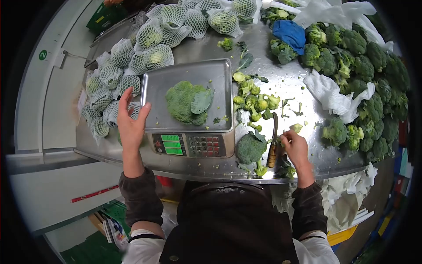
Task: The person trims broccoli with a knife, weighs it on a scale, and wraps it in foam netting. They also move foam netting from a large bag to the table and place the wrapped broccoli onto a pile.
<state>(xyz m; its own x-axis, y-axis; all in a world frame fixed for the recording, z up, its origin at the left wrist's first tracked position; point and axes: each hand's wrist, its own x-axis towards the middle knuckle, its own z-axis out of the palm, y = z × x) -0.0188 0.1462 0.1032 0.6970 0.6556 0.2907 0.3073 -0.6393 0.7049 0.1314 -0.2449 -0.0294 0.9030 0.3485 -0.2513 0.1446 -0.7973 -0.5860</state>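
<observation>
Resting in the middle of the frame, one broccoli head (189, 103) lies on the steel pan of a single scale (189, 94), with a loose leaf on its right side. Left hand (131, 119) stands at the pan's left edge, fingers spread and apart, clamped on nothing, thumb touching the rim. Right hand (295, 147) sits lower right, fingers curled loosely just beside the wooden handle of one knife (274, 143); whether it grips anything I cannot tell. A second bare head (250, 148) lies between scale and knife, near the table's front edge. Cut florets (255, 102) (roughly ten) scatter right of the pan. Netted heads (149, 48), around fifteen, crowd the upper left and run down the left edge. A pile of unwrapped broccoli (365, 83), well over a dozen, fills the right side, with one blue cloth (289, 34) at the top. Open steel table (285, 83) shows mainly between the florets and the pile.
</observation>
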